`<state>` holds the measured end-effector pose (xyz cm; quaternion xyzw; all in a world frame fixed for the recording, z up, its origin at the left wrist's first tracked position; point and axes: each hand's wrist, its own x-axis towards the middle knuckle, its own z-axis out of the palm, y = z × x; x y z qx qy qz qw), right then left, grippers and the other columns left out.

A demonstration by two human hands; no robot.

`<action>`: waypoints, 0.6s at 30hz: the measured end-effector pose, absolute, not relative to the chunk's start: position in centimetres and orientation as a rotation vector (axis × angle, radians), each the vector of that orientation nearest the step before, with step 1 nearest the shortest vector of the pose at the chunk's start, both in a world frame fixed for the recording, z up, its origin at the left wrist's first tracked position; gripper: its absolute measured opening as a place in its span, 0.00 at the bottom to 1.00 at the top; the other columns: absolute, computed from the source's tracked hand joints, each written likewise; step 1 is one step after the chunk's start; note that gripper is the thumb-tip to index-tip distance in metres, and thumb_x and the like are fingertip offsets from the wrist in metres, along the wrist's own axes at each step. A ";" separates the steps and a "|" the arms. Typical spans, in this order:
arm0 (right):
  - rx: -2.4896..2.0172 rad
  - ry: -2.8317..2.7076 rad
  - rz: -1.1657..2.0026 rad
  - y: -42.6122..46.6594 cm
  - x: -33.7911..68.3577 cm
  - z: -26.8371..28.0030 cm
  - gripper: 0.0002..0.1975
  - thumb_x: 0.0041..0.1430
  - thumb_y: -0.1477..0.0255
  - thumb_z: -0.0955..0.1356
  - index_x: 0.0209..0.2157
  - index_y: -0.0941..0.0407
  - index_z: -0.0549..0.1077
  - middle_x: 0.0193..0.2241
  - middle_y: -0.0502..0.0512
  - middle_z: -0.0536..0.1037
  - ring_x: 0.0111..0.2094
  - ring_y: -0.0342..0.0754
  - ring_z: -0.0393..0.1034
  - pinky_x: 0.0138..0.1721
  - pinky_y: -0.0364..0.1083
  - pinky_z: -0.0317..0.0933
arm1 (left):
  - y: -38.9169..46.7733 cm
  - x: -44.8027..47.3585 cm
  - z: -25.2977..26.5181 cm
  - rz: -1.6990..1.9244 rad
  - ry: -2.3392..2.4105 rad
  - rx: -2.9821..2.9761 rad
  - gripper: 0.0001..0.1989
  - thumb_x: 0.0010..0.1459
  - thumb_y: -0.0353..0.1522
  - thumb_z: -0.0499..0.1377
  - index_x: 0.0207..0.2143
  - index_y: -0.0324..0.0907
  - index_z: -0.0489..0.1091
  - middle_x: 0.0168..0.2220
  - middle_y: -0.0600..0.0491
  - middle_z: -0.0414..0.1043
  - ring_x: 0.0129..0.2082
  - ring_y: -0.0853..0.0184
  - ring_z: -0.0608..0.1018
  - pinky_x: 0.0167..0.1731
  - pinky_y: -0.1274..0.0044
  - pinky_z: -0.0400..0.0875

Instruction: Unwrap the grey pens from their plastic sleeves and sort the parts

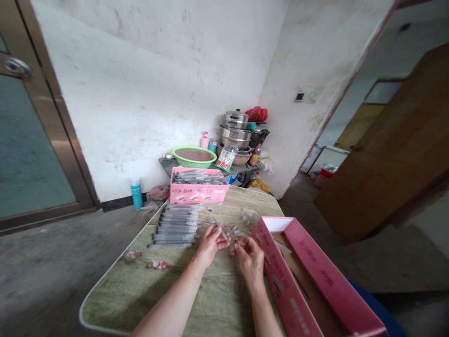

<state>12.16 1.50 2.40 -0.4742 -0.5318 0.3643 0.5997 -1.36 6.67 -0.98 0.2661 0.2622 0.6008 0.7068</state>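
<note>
My left hand (pixel 211 243) is closed around a slim grey pen (pixel 220 228), which slants up out of the fingers. Close beside it, my right hand (pixel 250 257) pinches a small dark-tipped piece, perhaps a pen cap (pixel 235 242); its exact kind is too small to tell. To the left, a row of grey pens with dark ends (pixel 178 227) lies side by side on the table. Behind them stands a pink box (pixel 198 194) filled with more pens. Small clear pieces (pixel 236 230) lie just beyond my hands.
A long open pink box (pixel 291 290) with a few pens inside stands at the right of the wood-patterned table (pixel 140 290). Beyond the table, a low stand holds a green basin (pixel 194 164), stacked steel pots (pixel 236 133) and bottles. A blue spray can (pixel 136 193) stands on the floor.
</note>
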 end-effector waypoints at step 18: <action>-1.157 -1.273 0.766 1.5 11.4 0.2 0.11 0.53 0.65 0.69 0.30 0.59 0.75 0.20 0.51 0.75 0.22 0.45 0.67 0.25 0.41 0.62 | 6.7 -0.6 -1.3 1.399 0.626 0.672 0.24 0.48 0.42 0.66 0.42 0.43 0.60 0.30 0.51 0.76 0.30 0.62 0.80 0.32 0.72 0.74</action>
